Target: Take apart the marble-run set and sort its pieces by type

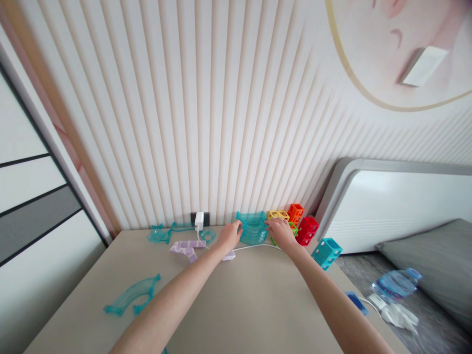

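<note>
**Your left hand point(230, 237) and right hand point(280, 233) grip the teal track stack point(254, 233) at either end**

Your left hand has its thumb and fingers closed on the left end of the stack, and your right hand pinches the right end. The stack, see-through and curved in layers, sits between them at the back of the bench point(250, 305), near the ribbed wall point(228, 108).

Just beyond your right hand you have a yellow frame block point(278, 215), with a green block point(294, 228) partly hidden behind your fingers. Next to these are an orange block point(295, 213) and a red block point(307, 230); a teal block point(327, 253) stands near the bench's right edge.

Near your left wrist lies a small purple piece point(228, 255), and farther left a larger purple-and-white piece point(184, 249). A white charger point(199, 220) is plugged in at the wall, its white cable point(254, 246) crossing in front of the stack. Left of the charger rests a flat teal piece point(158, 234); nearer you, a curved teal track point(134, 294) lies beside your left forearm.

Past your right forearm are a blue object point(357, 303), a clear bottle point(395, 285) and a grey pillow point(431, 260).
</note>
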Available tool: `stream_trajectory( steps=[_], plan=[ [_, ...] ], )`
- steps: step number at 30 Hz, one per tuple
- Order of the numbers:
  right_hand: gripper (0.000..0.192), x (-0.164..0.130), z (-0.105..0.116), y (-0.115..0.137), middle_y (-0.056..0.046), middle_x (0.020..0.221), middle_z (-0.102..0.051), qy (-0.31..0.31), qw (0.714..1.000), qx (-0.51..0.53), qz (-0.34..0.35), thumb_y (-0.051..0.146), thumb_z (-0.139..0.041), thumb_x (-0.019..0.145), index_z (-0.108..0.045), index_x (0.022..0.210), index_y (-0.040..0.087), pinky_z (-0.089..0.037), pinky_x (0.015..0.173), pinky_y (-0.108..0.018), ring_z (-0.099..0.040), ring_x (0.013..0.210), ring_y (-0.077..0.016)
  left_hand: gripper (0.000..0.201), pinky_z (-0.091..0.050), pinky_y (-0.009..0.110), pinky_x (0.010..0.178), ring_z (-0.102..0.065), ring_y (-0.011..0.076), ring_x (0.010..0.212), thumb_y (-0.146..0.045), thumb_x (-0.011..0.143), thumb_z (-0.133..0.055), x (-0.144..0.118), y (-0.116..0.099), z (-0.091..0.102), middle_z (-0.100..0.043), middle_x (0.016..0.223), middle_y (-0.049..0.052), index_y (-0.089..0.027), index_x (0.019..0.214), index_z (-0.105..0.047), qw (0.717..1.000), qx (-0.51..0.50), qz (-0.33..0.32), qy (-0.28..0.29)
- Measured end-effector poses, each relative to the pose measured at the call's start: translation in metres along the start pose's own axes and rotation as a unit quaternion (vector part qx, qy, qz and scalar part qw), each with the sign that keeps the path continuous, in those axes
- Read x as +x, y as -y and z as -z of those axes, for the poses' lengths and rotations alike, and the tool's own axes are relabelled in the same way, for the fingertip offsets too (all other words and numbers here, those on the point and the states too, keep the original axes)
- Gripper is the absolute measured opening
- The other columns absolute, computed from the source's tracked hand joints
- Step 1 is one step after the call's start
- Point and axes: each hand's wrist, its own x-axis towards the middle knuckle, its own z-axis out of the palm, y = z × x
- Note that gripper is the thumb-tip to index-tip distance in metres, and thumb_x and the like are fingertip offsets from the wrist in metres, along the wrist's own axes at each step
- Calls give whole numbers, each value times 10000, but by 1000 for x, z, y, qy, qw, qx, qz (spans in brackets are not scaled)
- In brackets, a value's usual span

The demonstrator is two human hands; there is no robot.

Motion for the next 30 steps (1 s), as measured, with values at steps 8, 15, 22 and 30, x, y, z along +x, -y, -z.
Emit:
stream_trajectory(
  steps=[8, 15, 22, 30],
  plan=[
    [314, 1, -3, -3, -108, 1187, -753, 10, 1000, -26, -2, 173, -598, 939, -736, 1217, 221, -374, 994, -360, -609, 1193, -283, 316, -578, 466, 925, -674, 241, 1074, -337, 979, -648, 1, -1, -7, -666, 1238, 91, -169, 1246, -627, 1000, 14, 6, 4],
    [302, 0, -6, -6, -107, 1185, -754, 4, 999, -36, -4, 169, -581, 942, -744, 1191, 219, -364, 991, -357, -606, 1190, -274, 300, -577, 460, 921, -674, 239, 1069, -346, 979, -648, 0, -4, -7, -669, 1230, 89, -169, 1221, -639, 999, 38, 21, 17],
    [292, -1, -8, -6, -110, 1153, -766, -19, 999, -33, 4, 133, -592, 921, -754, 1152, 207, -380, 959, -364, -626, 1155, -284, 291, -580, 453, 911, -676, 234, 1055, -350, 979, -646, -2, -5, -6, -673, 1217, 87, -168, 1206, -644, 998, 51, 25, 20],
    [268, -18, 7, 5, -118, 1105, -762, -122, 992, 14, 26, 130, -566, 954, -732, 1156, 186, -422, 931, -395, -639, 1095, -302, 282, -574, 463, 927, -679, 234, 1060, -340, 977, -652, -10, 0, -1, -681, 1210, 86, -162, 1195, -650, 999, 27, 5, -22]
  ],
)
